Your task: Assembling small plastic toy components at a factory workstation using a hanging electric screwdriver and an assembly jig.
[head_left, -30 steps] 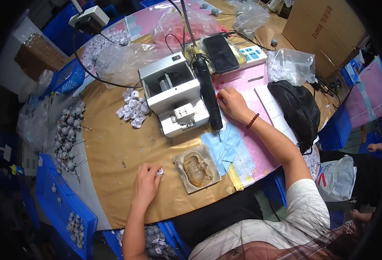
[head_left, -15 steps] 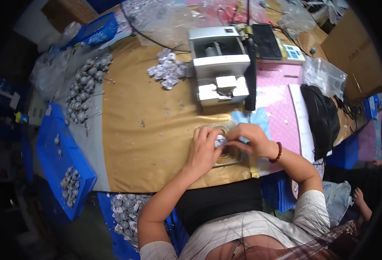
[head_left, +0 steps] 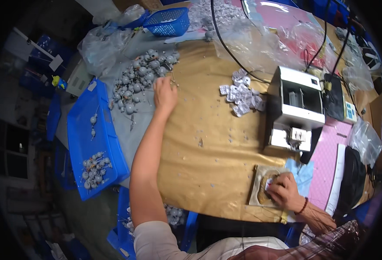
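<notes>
Fingers loose over brown-paper table [head_left: 208, 164], cluttered workshop

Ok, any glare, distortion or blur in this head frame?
Head view: strong fisheye bending, with black corners; glare on the clear plastic sheeting at the top; both the left hand and the right hand look reasonably sharp; the floor at left is dim.

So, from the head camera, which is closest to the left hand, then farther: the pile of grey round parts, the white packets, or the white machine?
From the left hand:
1. Pile of grey round parts, right beside it, to its left.
2. White packets, mid-table, to its right.
3. White machine, farthest right.
</notes>
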Demonstrator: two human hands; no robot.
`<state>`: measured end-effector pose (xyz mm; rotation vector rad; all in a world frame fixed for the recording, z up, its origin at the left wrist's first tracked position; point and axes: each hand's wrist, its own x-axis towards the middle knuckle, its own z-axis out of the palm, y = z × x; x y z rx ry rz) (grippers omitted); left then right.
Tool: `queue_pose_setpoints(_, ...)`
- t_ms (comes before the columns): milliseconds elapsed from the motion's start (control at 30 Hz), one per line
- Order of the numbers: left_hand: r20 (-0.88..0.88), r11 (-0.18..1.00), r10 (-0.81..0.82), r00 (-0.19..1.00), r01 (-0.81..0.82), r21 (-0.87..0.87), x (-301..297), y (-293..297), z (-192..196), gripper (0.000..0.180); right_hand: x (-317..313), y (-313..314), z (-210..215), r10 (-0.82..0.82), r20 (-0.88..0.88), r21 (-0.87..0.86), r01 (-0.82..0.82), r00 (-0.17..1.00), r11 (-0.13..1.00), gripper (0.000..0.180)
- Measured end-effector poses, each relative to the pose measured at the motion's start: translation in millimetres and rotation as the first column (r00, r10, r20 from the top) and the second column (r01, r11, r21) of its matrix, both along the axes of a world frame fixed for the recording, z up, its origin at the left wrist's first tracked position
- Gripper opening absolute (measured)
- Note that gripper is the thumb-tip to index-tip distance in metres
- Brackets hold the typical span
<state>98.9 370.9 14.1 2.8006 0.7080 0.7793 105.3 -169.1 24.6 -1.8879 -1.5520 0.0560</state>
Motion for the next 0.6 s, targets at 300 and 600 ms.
queue_pose_setpoints(300, -0.179, 0.929, 0.365, 0.914, -0.370, 0.004, 82, 80, -16, 0.053, 25, -29, 13, -0.217, -0.372, -0.052, 0.214, 0.902, 0.976, 0.019)
queue_pose_setpoints(600, -0.068, 0.943, -0.200, 0.977, 0.173, -0.286, -76, -45, 23, 0.033, 36, -23, 18, -0.222, -0.410, 0.030, 0.256, 0.884, 0.966, 0.012)
